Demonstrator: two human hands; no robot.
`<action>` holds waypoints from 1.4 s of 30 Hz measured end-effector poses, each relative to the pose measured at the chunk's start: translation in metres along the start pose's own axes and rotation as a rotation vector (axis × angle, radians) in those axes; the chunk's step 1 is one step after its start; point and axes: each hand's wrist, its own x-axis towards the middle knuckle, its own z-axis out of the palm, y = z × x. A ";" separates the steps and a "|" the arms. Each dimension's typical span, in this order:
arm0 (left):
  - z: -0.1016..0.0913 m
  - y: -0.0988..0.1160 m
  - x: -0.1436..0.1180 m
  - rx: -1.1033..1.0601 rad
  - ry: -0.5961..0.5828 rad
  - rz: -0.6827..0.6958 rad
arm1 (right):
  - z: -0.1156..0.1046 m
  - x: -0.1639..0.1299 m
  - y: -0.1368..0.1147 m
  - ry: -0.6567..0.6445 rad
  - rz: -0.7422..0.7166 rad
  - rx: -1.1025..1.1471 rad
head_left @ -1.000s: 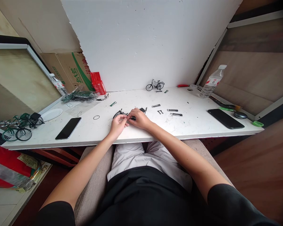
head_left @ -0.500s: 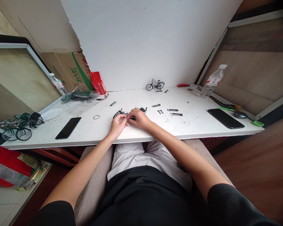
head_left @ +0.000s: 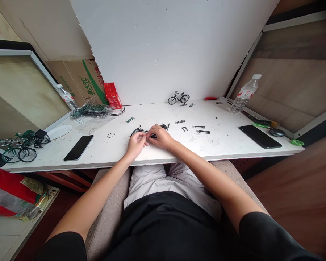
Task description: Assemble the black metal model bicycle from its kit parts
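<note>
A small black model bicycle (head_left: 136, 131) lies at the middle of the white table, largely covered by my hands; one wheel shows behind my left fingers. My left hand (head_left: 136, 145) is closed in a pinch at its near side. Close against it, my right hand (head_left: 161, 137) has its fingers closed on the bicycle's dark parts, and the fingertips of both hands meet. The exact piece between the fingertips is too small to make out. Just behind my right hand a black flat part (head_left: 164, 126) shows. A thin black ring (head_left: 111, 135) lies to the left.
Several black parts (head_left: 203, 132) lie right of my hands. A finished model bicycle (head_left: 178, 98) stands at the back. Phones lie left (head_left: 78, 148) and right (head_left: 260, 136). Green model bicycles (head_left: 24, 145) stand far left; a water bottle (head_left: 245, 95) stands right.
</note>
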 end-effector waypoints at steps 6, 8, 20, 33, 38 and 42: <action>0.001 0.003 -0.001 -0.001 -0.006 -0.010 | 0.001 0.000 0.001 -0.008 -0.002 -0.004; 0.001 0.003 -0.001 0.000 -0.009 -0.009 | 0.002 0.000 0.001 -0.008 -0.003 0.001; 0.001 0.001 0.000 0.004 -0.013 0.001 | 0.002 0.000 0.002 -0.010 0.001 0.016; 0.000 0.000 -0.001 0.007 -0.010 0.006 | -0.001 0.000 -0.001 -0.022 0.008 0.020; 0.000 0.000 0.000 0.007 -0.010 0.004 | -0.001 0.000 -0.002 -0.023 0.016 0.023; 0.000 0.000 -0.001 0.015 -0.014 0.008 | 0.000 -0.001 -0.001 -0.011 -0.004 0.026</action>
